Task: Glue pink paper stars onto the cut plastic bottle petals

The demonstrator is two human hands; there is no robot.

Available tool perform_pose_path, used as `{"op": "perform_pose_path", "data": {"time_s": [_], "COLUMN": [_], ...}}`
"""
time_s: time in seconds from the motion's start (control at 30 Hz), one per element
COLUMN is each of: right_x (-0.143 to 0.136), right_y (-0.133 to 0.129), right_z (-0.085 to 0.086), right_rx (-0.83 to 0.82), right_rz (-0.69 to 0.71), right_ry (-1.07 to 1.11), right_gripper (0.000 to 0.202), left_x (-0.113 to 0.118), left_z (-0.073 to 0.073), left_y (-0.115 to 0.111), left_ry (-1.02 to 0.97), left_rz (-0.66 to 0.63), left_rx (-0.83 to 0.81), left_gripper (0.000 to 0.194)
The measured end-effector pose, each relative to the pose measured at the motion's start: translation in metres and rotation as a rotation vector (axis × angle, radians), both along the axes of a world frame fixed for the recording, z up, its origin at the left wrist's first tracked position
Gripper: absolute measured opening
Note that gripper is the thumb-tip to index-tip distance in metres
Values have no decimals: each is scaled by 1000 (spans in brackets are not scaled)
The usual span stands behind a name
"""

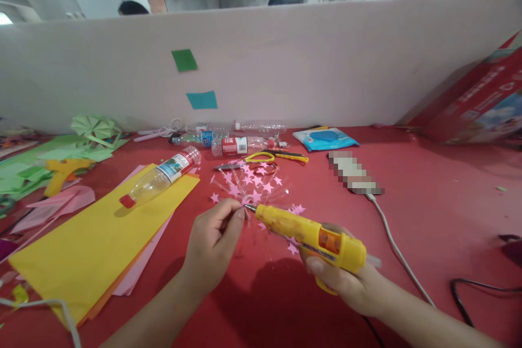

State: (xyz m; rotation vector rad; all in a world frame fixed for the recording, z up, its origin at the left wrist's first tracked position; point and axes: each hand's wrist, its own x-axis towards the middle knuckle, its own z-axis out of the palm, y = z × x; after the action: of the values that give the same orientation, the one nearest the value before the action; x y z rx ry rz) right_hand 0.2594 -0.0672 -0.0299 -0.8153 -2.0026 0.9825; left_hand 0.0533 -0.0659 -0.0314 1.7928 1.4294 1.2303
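Left hand pinches a pink scrap, right hand grips yellow glue gun; pink stars partly hide scissors before plastic bottles.

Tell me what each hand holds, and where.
Right hand: yellow glue gun, by its handle. Left hand: a tiny pink piece; which part is unclear.
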Motion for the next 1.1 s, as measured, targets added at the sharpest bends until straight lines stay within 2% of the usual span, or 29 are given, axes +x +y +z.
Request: {"op": "perform_pose_path", "data": {"time_s": [0.37, 0.53, 0.63, 0.7, 0.77, 0.83, 0.9, 0.93, 1.03, 1.1], "right_x": [0, -1, -1, 1, 6, 15, 27, 34, 51, 57], "right_y": [1, 0, -2, -2, 4, 17, 36, 46, 74, 86], "right_z": [-3, 1, 1, 1, 1, 2, -1, -4, -23, -38], "right_rx": [52, 27, 0, -13, -30, -20, 48, 90, 165, 186], "right_rz": [-1, -5, -61, -138, -269, -459, -669, -721, -742, -708], "right_ry": [18, 20, 16, 70, 143, 127, -77, -239, -689, -755], "right_gripper": [37, 36, 34, 27, 25, 30, 26, 22, 8, 6], "left_x": [-1, -6, -10, -10, -10, -10, -10, -10, -10, -9], "left_z": [-1, -5, -5, -3, -1, 2, 5, 5, 7, 7], "left_y": [1, 2, 1, 0, -2, -3, -3, -3, 0, 2], "left_ry": [73, 297, 430, 443, 360, 200, 12, -79, -304, -402], "left_rz": [3, 31, -22, -70, -93, -87, -86, -89, -139, -189], "left_rx": [55, 258, 415, 447, 363, 192, 10, -73, -284, -398], "left_gripper": [23, 20, 18, 17, 18, 22, 23, 24, 25, 25]}}
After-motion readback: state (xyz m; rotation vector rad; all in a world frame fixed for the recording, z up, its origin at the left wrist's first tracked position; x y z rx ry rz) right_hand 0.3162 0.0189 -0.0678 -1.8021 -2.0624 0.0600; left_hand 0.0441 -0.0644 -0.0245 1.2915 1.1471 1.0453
